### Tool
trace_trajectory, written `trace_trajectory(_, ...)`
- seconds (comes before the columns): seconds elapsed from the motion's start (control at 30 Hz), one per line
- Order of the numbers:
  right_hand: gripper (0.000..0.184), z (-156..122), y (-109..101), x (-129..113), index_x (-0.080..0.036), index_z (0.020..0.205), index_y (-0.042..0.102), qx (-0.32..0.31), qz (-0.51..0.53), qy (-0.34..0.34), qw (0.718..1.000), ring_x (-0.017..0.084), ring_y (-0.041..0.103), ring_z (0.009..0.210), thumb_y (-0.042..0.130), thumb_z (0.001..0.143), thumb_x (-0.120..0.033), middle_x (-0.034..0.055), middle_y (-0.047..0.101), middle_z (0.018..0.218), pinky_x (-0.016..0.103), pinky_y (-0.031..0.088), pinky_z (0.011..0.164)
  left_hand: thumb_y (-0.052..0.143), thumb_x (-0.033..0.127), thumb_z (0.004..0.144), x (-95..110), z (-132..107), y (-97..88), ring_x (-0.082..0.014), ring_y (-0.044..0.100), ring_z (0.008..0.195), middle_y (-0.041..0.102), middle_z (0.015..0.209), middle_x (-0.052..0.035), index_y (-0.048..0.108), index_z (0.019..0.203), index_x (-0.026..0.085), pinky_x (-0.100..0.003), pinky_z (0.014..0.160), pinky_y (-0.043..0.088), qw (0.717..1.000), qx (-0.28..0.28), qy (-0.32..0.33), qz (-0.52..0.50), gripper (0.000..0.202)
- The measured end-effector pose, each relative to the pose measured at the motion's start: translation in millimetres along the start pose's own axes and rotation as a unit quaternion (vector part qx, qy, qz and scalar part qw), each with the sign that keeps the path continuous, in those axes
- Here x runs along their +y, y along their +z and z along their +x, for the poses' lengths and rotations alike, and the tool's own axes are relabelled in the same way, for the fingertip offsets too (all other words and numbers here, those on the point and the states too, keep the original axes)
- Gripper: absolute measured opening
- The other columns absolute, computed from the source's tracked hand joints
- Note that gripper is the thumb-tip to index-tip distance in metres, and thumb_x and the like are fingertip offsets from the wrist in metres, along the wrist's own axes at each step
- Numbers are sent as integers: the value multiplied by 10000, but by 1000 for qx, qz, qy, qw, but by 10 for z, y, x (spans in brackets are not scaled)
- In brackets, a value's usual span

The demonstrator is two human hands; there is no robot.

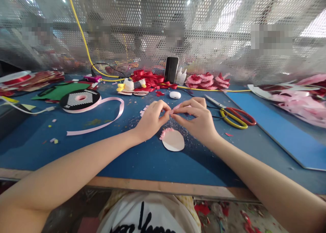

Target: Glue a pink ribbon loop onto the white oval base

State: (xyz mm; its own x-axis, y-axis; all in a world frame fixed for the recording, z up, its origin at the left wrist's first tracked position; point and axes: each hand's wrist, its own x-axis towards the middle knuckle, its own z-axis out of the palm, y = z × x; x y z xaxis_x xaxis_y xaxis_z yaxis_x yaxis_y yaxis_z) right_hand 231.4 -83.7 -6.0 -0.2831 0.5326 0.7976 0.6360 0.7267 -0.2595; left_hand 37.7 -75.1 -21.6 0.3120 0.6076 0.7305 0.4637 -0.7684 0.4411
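Observation:
Above the middle of the table, my left hand (pixel 153 119) and my right hand (pixel 200 119) meet fingertip to fingertip. Both are pinched on a small piece of pink ribbon (pixel 171 112), mostly covered by the fingers. Just below them lies a round pale card (pixel 174 141), with a pink ribbon frill (pixel 166 132) along its upper left edge. More cut pink ribbon pieces (pixel 143 111) lie behind my left hand. To the right of my right hand rest scissors (pixel 233 116) with red and yellow handles, their blades apart.
A black ribbon spool (pixel 80 99) trails pink ribbon (pixel 112 121) at left. Behind my hands are a white earphone case (pixel 175 95), a phone (pixel 171 70), red ribbon (pixel 150 79), and pink-red ribbon flowers (pixel 205 81). A blue board (pixel 275 124) lies right. Perforated metal (pixel 142 22) closes the back.

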Motion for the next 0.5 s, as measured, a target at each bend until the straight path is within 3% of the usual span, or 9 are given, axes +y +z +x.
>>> trace_trajectory(0.5,49,1,-7,-56,-261,824,778,-7,7,35,999,260,553,983,774,834,-309,48,747,896,476,466,875,585,156,955,-22,-4,14,-173,625,904,677,917,-26,540,928,207,-299,799,499,999,9,32,7,73)
